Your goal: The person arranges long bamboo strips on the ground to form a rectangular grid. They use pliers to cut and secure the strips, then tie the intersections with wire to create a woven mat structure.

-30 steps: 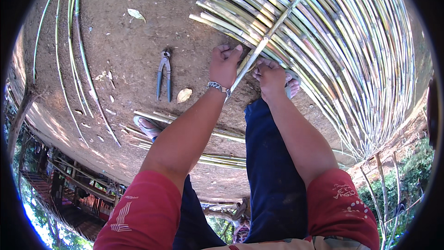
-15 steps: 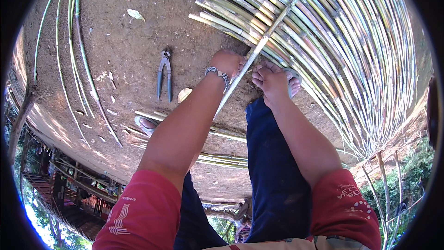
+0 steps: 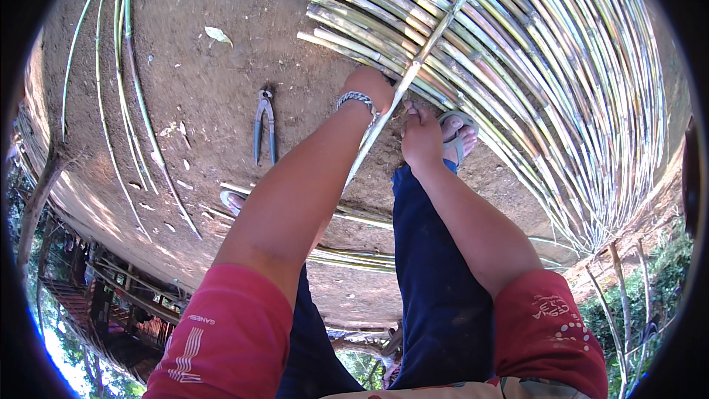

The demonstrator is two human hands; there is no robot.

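The bare earth ground [image 3: 199,103] carries everything here. Across its far right part spreads a large mat of bamboo strips [image 3: 561,81], laid side by side and bending toward the right edge. One long cross slat [image 3: 436,37] lies slantwise over the mat, from the far edge down to the mat's near left corner, where both hands meet it. Loose green bamboo strips [image 3: 122,89] curve along the ground's left edge. The left hand [image 3: 369,87], with a metal bracelet [image 3: 356,98] at the wrist, is curled at the slat, though whether it grips cannot be told. The right hand [image 3: 421,137] rests closed just beside the slat, against a sandalled foot [image 3: 458,137]. Pincers [image 3: 264,125] lie left of the hands, apart from them
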